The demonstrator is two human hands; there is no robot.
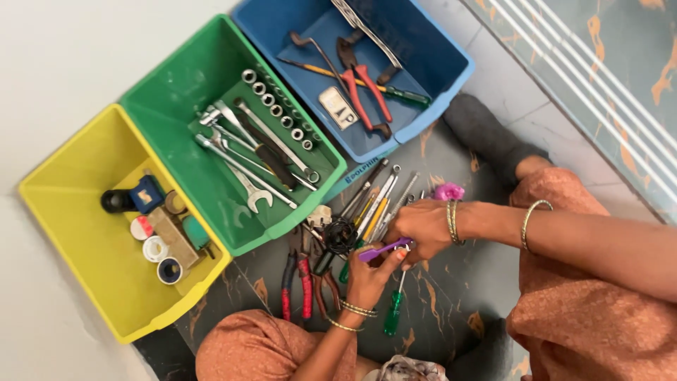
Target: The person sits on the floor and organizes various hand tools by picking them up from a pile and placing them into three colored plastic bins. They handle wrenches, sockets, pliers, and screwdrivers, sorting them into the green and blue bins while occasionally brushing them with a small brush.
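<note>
My left hand [370, 274] comes up from the bottom edge and grips a small purple-handled tool [381, 250]. My right hand [422, 224] reaches in from the right, fingers curled over the other end of that same tool. Both hands hover over a loose pile of screwdrivers and thin tools [377, 204] on the dark patterned floor. A coil of black cable [340, 235] lies just left of the hands. Below them a green-handled screwdriver [393, 312] rests on the floor. Red-handled pliers [302, 282] lie left of my left wrist.
Three bins stand in a row: a yellow bin [70, 233] with tape rolls, a green bin [162, 99] with spanners [247, 152] and a socket rail, a blue bin [437, 63] with red pliers [368, 88]. A pink object [448, 190] lies beyond my right hand. My knees flank the pile.
</note>
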